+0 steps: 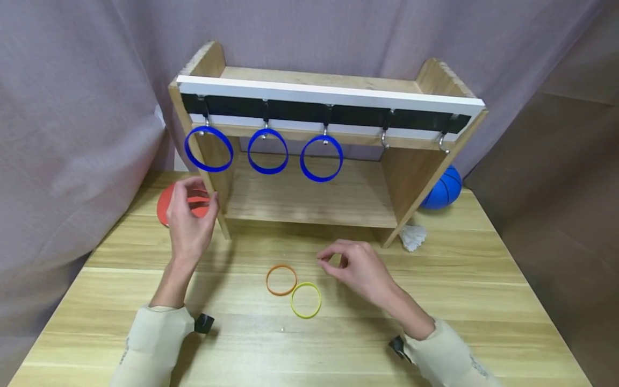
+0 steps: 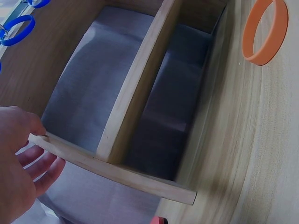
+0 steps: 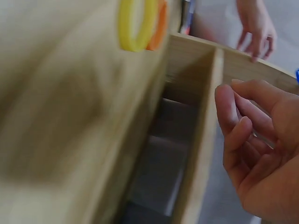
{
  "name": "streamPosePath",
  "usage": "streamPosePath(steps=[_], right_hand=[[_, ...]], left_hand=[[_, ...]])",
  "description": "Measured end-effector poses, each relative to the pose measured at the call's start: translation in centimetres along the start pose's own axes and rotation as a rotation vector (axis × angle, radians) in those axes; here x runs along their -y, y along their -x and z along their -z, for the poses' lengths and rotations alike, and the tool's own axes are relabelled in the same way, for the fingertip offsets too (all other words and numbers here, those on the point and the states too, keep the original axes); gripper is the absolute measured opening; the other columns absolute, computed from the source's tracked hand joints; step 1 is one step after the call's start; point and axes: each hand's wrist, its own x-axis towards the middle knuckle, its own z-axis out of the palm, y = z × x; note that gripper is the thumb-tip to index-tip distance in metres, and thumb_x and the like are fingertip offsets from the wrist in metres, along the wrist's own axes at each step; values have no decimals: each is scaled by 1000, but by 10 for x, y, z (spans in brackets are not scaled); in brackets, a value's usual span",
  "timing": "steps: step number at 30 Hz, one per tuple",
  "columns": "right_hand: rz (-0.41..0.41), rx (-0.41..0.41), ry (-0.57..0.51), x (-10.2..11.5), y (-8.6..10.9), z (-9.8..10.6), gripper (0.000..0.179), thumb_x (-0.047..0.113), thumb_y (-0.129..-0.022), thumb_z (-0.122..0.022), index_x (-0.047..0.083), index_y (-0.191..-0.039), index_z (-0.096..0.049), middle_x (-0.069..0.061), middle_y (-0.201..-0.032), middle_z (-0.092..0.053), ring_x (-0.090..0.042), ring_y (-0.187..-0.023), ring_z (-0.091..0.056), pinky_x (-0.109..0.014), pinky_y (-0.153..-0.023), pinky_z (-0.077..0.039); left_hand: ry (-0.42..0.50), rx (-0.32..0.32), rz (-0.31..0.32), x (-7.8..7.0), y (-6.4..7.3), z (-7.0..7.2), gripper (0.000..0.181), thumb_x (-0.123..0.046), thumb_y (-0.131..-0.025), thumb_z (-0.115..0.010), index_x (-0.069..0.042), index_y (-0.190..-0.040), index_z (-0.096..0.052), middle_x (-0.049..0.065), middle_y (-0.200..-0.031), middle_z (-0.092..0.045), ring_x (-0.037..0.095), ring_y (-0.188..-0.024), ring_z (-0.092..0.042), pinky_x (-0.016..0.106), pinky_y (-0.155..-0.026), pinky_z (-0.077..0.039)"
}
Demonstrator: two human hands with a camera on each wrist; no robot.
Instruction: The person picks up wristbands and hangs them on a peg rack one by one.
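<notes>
My left hand (image 1: 191, 220) is at the left side panel of a wooden shelf (image 1: 309, 201). In the left wrist view, the thumb lies at the panel's edge (image 2: 117, 172) and the fingers on its outer side. Over the tabletop in front of the shelf, my right hand (image 1: 360, 269) has bent fingers, thumb and index tips close together, with nothing seen between them. To its left, an orange ring (image 1: 267, 279) and a yellow ring (image 1: 320, 303) lie side by side. Blue rings (image 1: 186, 148) (image 1: 249, 153) (image 1: 302, 161) hang from the three left hooks on the shelf's front.
Two right-hand hooks (image 1: 384, 137) (image 1: 444, 142) carry no ring. A red paddle (image 1: 164, 207) lies behind my left hand. Right of the shelf are a blue ball (image 1: 445, 189) and a white shuttlecock (image 1: 412, 237). Grey curtains (image 1: 314, 32) surround the wooden table (image 1: 483, 301).
</notes>
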Motion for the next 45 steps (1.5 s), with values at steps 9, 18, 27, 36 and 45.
streamPosePath(steps=[9,18,27,36,45], right_hand=[[-81,93,0,-18,4,-26,8,20,-85,-78,21,-92,-77,16,-83,-69,1,-47,-50,-20,-39,-43],[-55,127,58,-27,7,-41,6,21,-82,-81,24,-85,-76,21,-76,-66,4,-65,-57,-20,-58,-49],[-53,158,65,-32,11,-49,7,21,-81,-81,24,-83,-76,19,-75,-66,3,-67,-58,-19,-56,-48],[-68,173,40,-34,11,-51,6,19,-81,-81,22,-82,-75,18,-73,-66,4,-66,-58,-20,-56,-48],[-97,172,5,-35,12,-51,5,19,-82,-80,21,-81,-76,18,-71,-64,1,-63,-57,-21,-55,-47]], left_hand=[[0,0,-10,-2,-2,1,32,16,-79,-68,13,-109,-55,25,-95,-60,36,-77,-64,24,-67,-59],[1,6,-1,-3,-4,0,32,15,-81,-68,13,-110,-55,25,-96,-61,35,-79,-64,28,-68,-60],[-1,2,0,-1,-2,1,32,15,-80,-68,13,-109,-56,25,-96,-61,34,-78,-64,30,-67,-60],[-3,6,2,0,-2,0,32,15,-80,-68,13,-109,-56,25,-96,-61,34,-78,-65,36,-66,-60],[-1,5,2,1,-1,0,32,15,-80,-68,13,-109,-56,24,-96,-61,34,-78,-65,35,-66,-60]])
